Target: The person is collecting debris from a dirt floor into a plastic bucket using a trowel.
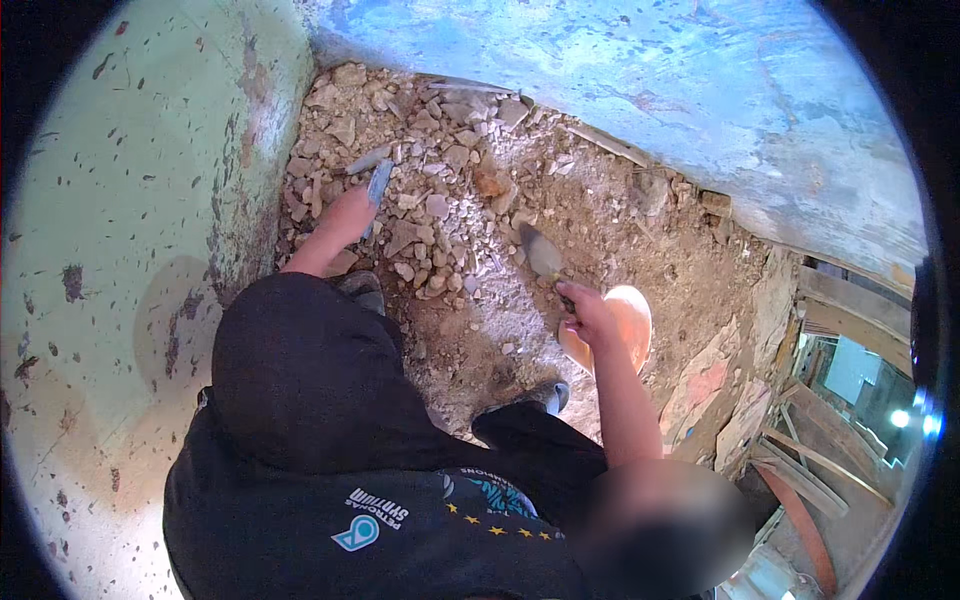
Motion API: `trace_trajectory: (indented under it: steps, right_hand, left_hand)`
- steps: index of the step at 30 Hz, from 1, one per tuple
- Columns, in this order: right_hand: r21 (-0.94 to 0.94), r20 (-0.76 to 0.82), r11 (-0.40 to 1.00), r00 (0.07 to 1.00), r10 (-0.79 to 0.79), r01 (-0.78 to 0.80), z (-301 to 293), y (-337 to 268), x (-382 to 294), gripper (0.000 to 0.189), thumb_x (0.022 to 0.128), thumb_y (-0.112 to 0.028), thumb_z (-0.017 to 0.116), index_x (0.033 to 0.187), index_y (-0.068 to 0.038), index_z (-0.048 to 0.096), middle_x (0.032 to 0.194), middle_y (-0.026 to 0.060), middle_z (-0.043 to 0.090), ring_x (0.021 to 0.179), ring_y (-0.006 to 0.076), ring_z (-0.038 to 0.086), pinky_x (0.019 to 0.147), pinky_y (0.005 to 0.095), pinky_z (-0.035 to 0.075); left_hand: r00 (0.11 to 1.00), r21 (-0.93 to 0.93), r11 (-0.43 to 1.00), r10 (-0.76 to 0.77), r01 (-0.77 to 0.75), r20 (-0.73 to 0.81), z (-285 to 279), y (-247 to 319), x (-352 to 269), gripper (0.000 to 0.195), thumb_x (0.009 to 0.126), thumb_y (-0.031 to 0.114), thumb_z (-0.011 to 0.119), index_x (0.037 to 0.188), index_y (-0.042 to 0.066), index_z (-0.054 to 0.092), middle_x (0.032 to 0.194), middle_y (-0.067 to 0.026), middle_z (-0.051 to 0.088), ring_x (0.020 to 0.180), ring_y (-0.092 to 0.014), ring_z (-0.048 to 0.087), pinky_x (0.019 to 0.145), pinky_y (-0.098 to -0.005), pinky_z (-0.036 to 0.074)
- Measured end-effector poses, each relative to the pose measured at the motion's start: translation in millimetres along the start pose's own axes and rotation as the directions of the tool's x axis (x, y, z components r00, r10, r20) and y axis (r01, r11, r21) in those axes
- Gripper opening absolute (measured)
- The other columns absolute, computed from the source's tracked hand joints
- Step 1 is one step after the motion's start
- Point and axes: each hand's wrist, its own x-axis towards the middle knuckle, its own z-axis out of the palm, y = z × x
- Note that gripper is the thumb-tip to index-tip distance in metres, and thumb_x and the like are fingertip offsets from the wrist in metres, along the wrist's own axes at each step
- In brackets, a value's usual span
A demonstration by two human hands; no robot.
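Observation:
In my right hand [589, 311] is the handle of a pointed trowel [541, 253], its metal blade lying over the rubble towards the upper left. An orange bowl-like container [634, 322] is on the dirt floor just beside and partly behind that hand. My left hand [350, 214] is closed around a flat bluish strip [380, 182], whose material I cannot tell, above the heap of broken stones [405, 236] near the green wall. The fingers of the left hand are mostly hidden from view.
A green, stained wall [150, 150] rises at left and a blue wall [637, 75] along the top. A thin wooden strip [607, 144] lies at the blue wall's foot. Wooden boards [817, 480] lean at lower right. My shoes [555, 394] stand on the dirt.

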Motion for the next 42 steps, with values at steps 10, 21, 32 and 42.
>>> trace_trajectory:
  steps: [10, 21, 32, 42]
  right_hand:
    - [-0.214, -0.137, 0.774, 0.766, -0.628, 0.596, 96, -15, 178, 0.011, 0.092, -0.022, 0.065, 0.090, -0.011, 0.064, 0.067, 0.0019, 0.052, 0.045, 0.0121, 0.044, 0.039, 0.0293, 0.032]
    - [0.421, -0.007, 0.887, 0.979, -0.205, 0.189, 122, 10, 53, 0.019, 0.097, -0.027, 0.063, 0.087, -0.012, 0.056, 0.066, 0.0003, 0.053, 0.042, 0.0110, 0.041, 0.038, 0.0250, 0.030]
    - [-0.052, -0.047, 0.952, 0.951, -0.305, 0.302, 109, 13, 2, 0.022, 0.094, -0.026, 0.066, 0.102, -0.006, 0.069, 0.065, 0.0002, 0.054, 0.051, 0.0088, 0.046, 0.047, 0.0272, 0.037]
    - [-0.418, -0.221, 0.815, 0.825, -0.519, 0.401, 165, 14, 82, 0.032, 0.093, -0.030, 0.065, 0.112, -0.005, 0.071, 0.068, 0.0044, 0.061, 0.060, 0.0159, 0.058, 0.057, 0.0326, 0.046]
  left_hand:
    - [0.987, 0.034, 0.990, 0.141, -0.139, -0.075, 11, 40, 26, 0.026, 0.088, 0.017, 0.058, 0.103, -0.004, 0.061, 0.097, -0.0268, 0.066, 0.093, -0.047, 0.064, 0.080, -0.0561, 0.051]
    - [0.995, -0.149, 0.985, 0.081, -0.088, -0.058, -30, 5, -3, 0.032, 0.091, 0.019, 0.051, 0.114, -0.002, 0.060, 0.101, -0.0285, 0.066, 0.098, -0.045, 0.063, 0.088, -0.0509, 0.049]
    - [0.958, -0.102, 0.955, 0.270, -0.279, -0.100, -37, 81, 10, 0.031, 0.094, 0.023, 0.053, 0.110, -0.003, 0.059, 0.101, -0.0276, 0.065, 0.097, -0.045, 0.062, 0.085, -0.0518, 0.048]
    - [0.959, -0.056, 0.958, 0.282, -0.280, 0.038, 10, 123, 29, 0.030, 0.092, 0.025, 0.054, 0.105, -0.002, 0.060, 0.094, -0.0260, 0.066, 0.089, -0.046, 0.064, 0.081, -0.0547, 0.049]
